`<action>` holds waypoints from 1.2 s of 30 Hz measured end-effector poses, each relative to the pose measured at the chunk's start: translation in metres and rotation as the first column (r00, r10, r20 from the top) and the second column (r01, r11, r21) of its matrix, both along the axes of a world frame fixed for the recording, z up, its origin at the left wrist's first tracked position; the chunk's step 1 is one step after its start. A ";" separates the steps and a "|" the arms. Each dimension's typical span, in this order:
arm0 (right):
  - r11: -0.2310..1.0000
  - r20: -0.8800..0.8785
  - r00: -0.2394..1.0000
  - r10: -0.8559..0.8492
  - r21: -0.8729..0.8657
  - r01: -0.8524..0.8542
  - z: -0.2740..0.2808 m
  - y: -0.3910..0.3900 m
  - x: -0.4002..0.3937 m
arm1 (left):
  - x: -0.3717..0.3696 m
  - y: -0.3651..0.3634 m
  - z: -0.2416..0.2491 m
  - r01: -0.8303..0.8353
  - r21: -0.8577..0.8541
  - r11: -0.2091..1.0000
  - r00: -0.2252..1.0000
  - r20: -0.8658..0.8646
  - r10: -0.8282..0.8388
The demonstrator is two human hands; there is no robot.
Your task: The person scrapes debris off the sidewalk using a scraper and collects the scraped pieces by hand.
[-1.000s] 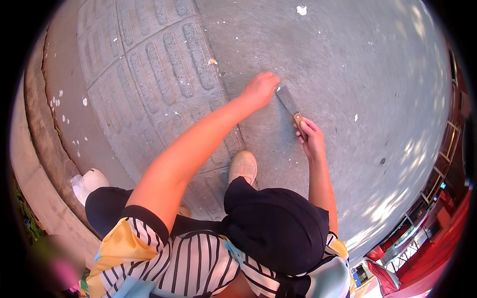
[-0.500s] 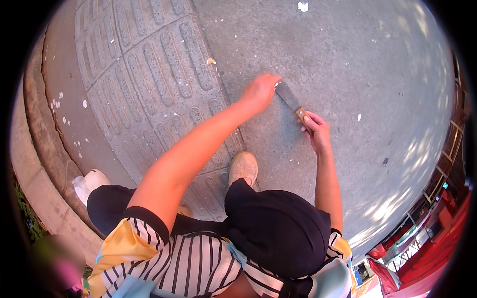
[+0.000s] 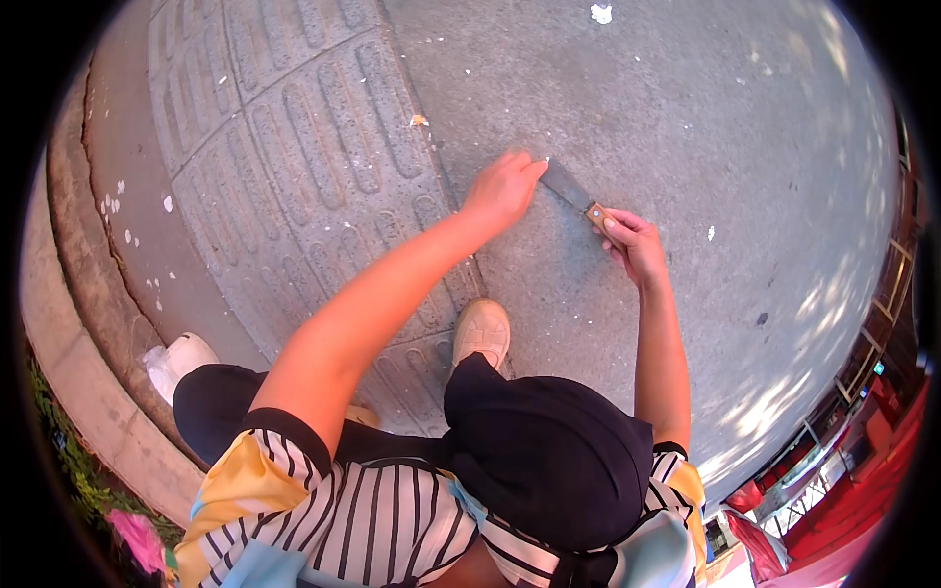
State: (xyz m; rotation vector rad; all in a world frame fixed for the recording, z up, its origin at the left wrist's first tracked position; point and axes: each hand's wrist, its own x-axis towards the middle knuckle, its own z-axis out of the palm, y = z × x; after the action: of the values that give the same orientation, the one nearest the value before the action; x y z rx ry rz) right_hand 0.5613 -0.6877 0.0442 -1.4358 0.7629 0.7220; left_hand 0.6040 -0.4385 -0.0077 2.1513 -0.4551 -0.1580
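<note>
A scraper (image 3: 569,184) with a flat grey blade and a brown wooden handle is held above the grey pavement. My right hand (image 3: 637,245) is closed around its handle, the thumb lying along the wood. At the other end, my left hand (image 3: 505,188) has its fingers pinched together against the blade's tip. A small whitish bit (image 3: 546,161) shows at that spot, too small to name. Whether the left fingers grip it or the blade edge is hidden.
Ridged paving tiles (image 3: 323,127) run along the left, beside a kerb (image 3: 108,412). White scraps (image 3: 601,14) and an orange bit (image 3: 419,121) lie on the ground. My shoe (image 3: 481,331) stands below my hands. Red structures (image 3: 863,470) line the lower right.
My left hand has shifted slightly left and down, its fingers still at the blade tip. My right hand has moved a little right, with the scraper still in it.
</note>
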 end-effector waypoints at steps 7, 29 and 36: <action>1.000 0.023 1.000 0.010 0.021 -0.011 -0.002 0.001 0.000 | -0.008 0.005 0.005 -0.018 -0.067 0.998 0.998 -0.056 0.014; 0.989 0.213 0.968 0.132 0.043 -0.145 0.068 0.100 0.006 | 0.002 0.115 0.028 -0.582 -0.579 0.571 0.562 -0.794 -0.233; 0.982 0.141 0.977 0.160 0.074 -0.172 0.046 0.134 -0.011 | -0.025 0.241 0.022 -0.152 -0.142 0.978 0.791 -0.611 0.034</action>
State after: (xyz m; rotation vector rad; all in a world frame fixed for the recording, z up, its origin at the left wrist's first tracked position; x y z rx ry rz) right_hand 0.5505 -0.5540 0.0905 -1.4653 0.5055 0.7681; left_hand 0.5794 -0.1974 0.0143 1.8016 0.0191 -0.7028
